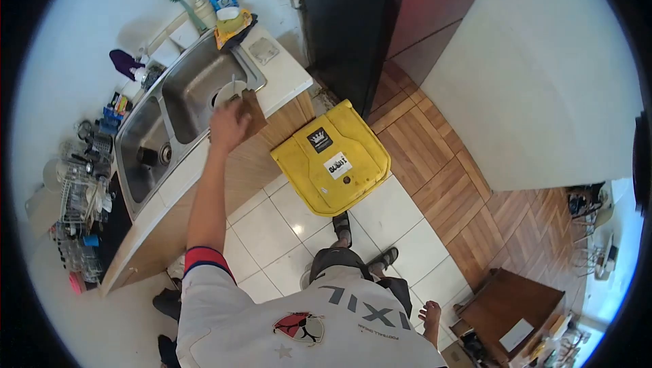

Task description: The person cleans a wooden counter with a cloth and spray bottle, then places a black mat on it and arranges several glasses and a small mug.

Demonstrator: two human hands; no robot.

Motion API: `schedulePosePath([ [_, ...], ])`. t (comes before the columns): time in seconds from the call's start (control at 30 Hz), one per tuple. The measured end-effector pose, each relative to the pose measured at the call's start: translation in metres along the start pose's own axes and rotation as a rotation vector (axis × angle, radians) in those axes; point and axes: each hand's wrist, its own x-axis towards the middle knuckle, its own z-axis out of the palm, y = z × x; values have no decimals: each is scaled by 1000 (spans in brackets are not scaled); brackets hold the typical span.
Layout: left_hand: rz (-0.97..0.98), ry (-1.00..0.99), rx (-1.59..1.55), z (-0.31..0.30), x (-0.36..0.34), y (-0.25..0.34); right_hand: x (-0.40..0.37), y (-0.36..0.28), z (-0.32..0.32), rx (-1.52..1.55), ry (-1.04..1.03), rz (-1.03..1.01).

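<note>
A brown, flat, straight-edged piece [254, 114] lies at the front edge of the pale countertop [288, 69], beside the left hand [229, 127]; its bent fingers overlap it, but whether they grip it cannot be told. The right hand [430, 312] hangs low, fingers loosely curled, nothing visible in it. Near the left hand, a pale round bowl [231, 89] sits in the brushed-metal sink [193, 89]. Glossy white tiles [258, 232] meet wood parquet [435, 164]; a scuffed yellow plastic lid [360, 164] stands close before the counter's corner.
</note>
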Motion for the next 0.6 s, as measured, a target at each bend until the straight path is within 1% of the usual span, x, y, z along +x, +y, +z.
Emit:
schedulePosePath([
  [0.03,23,8,6,11,-6,8,-2,13,-1,10,-7,20],
  [0.1,-110,-85,46,28,-25,29,-5,39,-11,71,-29,41],
  [0.13,-94,-76,45,29,-29,38,-5,50,-14,70,-19,43],
  [0.2,-282,119,70,30,-35,61,-4,71,-21,101,27,57],
  [0.23,-255,134,66,32,-39,77,-1,81,-25,131,29,55],
  [0.3,-109,371,-110,42,-56,119,0,110,-33,219,62,15],
  [0.37,-3,209,-228,59,-95,185,-4,137,-41,303,76,12],
  [0.43,148,-20,-402,92,-153,259,-5,168,-46,433,60,-52],
  [0.47,303,-21,-449,116,-190,296,-5,183,-49,486,57,-74],
  [0.5,562,69,-454,176,-218,318,-9,200,-53,540,61,-90],
  [0.53,526,-217,-509,159,-275,375,-15,218,-58,559,67,-105],
  [0.57,641,-438,-482,154,-320,415,-20,234,-59,598,86,-113],
  [0.6,749,-530,-528,156,-375,454,-24,256,-60,590,115,-160],
])
